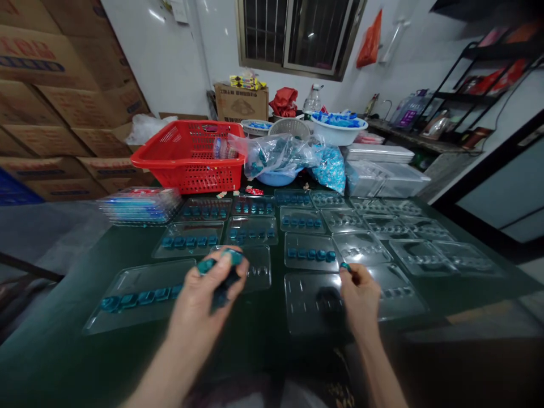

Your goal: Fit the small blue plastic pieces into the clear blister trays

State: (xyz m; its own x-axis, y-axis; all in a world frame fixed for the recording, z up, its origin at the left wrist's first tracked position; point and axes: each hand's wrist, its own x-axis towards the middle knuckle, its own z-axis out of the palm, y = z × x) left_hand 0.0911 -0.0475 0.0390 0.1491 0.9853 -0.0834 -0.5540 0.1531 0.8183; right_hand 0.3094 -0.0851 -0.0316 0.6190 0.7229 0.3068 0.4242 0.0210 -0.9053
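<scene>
My left hand (208, 283) is closed around several small teal pieces (233, 258) that look like moulded plastic parts; their exact kind is not clear. It hovers over a clear plastic tray (260, 255), partly hiding it. Between the fingertips of my right hand (361, 292) is one small teal piece (345, 266). That hand is above the right end of a nearer clear tray (304, 326), whose visible slots hold no teal pieces. At the left, another clear tray (127, 277) carries a row of teal pieces, and a tray (310, 241) farther back holds a similar row.
More clear trays (420, 249) cover the right side of the dark green table (259, 323). A red basket (191, 178), bagged teal pieces on a blue basin (278, 178) and stacked clear boxes (382, 175) line its back. Stacked packs (140, 205) stand at the left edge.
</scene>
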